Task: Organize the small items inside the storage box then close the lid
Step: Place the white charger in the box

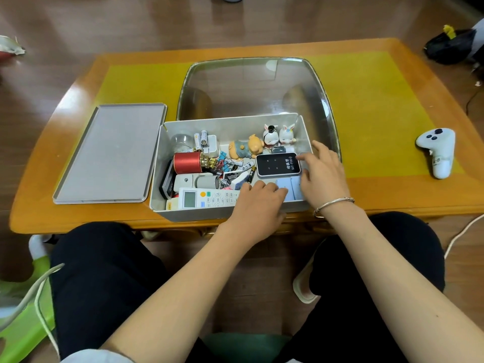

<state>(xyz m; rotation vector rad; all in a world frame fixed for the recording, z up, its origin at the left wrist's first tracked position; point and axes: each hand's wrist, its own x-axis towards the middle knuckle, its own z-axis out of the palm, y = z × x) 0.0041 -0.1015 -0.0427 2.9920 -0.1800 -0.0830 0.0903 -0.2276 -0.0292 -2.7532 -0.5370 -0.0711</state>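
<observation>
Where you sit: as you look down, your knees are just in front of the desk (392,195), and both hands are inside the storage box (230,213).
Storage box: it stands open near the front edge of the desk, pale grey, its long side toward you.
Lid: the lid (110,153) lies flat on the desk just beside the box on your left, not on the box.
Left hand: your left hand (258,203) reaches over the near wall, fingers bent down onto the right end of the white remote control (204,199) and a pale blue card (293,188); you cannot tell whether it grips either one.
Right hand: your right hand (323,174), with a silver bracelet (332,205) on the wrist, is spread and relaxed at the right end of the box, fingertips touching the right edge of the black WiFi device (276,165), not clasping it.
Small items: a red spool (187,162) lies on its side at the left, batteries (200,140) stand behind it, binder clips (221,161) are scattered in the middle, a pig figurine (246,148) lies tilted, and two rabbit figurines (279,134) stand upright at the back right corner.
Behind the box: a clear plastic tub (251,82) sits touching the back wall.
Far right of desk: a white game controller (438,150) lies well apart from the box.
</observation>
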